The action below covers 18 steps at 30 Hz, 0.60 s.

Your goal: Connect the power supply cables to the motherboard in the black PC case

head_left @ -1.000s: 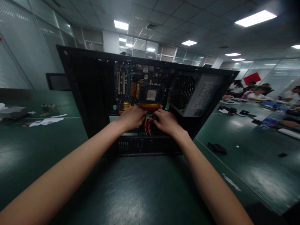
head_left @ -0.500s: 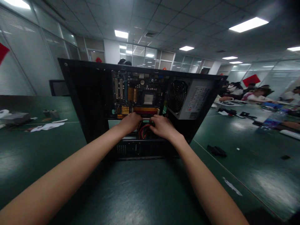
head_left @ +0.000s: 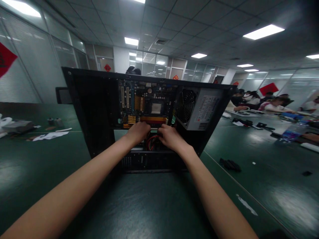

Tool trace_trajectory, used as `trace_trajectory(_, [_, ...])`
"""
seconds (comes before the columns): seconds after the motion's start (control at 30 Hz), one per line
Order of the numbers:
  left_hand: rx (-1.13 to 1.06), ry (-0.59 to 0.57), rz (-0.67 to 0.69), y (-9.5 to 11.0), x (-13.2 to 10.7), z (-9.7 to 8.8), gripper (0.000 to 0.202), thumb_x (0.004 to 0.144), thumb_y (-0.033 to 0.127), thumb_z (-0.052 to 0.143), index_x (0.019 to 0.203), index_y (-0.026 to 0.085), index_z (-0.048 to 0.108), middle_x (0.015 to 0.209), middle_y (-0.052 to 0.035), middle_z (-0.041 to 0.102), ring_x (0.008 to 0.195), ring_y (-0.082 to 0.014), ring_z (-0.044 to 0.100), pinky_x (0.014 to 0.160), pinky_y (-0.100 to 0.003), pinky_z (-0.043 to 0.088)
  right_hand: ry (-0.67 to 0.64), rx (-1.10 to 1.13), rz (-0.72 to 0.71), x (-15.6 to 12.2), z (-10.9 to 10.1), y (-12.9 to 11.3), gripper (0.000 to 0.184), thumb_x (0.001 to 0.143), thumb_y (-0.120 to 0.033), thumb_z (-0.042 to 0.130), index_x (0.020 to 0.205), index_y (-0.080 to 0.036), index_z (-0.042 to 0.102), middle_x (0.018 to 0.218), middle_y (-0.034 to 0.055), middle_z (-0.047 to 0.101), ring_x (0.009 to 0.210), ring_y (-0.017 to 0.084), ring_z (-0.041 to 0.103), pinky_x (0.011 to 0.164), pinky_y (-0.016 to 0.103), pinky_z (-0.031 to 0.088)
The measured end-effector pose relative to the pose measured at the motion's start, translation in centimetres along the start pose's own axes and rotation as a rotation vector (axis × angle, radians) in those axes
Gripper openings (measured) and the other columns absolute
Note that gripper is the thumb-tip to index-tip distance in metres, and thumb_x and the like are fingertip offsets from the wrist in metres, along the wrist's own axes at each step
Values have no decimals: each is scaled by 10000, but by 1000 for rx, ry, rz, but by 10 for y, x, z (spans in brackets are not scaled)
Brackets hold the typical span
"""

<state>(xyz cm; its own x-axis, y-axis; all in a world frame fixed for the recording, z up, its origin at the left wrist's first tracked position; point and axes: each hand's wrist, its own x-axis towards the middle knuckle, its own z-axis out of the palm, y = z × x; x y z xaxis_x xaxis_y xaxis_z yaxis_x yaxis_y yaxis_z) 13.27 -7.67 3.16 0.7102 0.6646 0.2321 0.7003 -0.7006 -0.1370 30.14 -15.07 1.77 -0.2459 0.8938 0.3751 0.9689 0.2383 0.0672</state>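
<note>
An open black computer case [head_left: 92,109] stands on the green table before me, its inside facing me. Within it are the motherboard [head_left: 142,94] with a bare processor [head_left: 156,108], and a power supply [head_left: 205,108] with a fan at the right. My left hand [head_left: 139,131] and my right hand [head_left: 170,135] are at the lower edge of the board, just below the orange memory slots [head_left: 154,119]. Both hands have curled fingers, and whatever is between the fingertips is hidden. Red and black cables [head_left: 152,143] hang between and below the hands.
On the green table [head_left: 139,205] lie a black cloth-like item [head_left: 230,164] and a white strip [head_left: 246,204] at the right. White paper [head_left: 50,135] and a grey box [head_left: 18,126] are at the left. A plastic bottle [head_left: 292,132] and seated people are farther right.
My view has tilted up slightly, so the scene sits lower. Both hands stay at the board's lower edge, with only a small shift of the fingers.
</note>
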Motion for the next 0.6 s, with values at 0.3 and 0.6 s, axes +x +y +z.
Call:
trace_trajectory(0.3, [-21,86,-43,-11,4,14,275,917,230,505,1020,172,753,994,-163,732,946,-312,713,774,-358,546,18,-2,-144,14,2,8,206,926,-168,527,1092,-162,647,1120,93,586,984,209,615,790,279,438])
trace_trajectory(0.6, [-52,90,-73,-11,5,16,273,936,286,508,1033,192,746,1010,-140,729,944,-262,708,795,-318,535,-5,-79,-176,27,9,14,229,918,-119,489,1120,-133,598,1162,111,592,991,221,619,802,293,449])
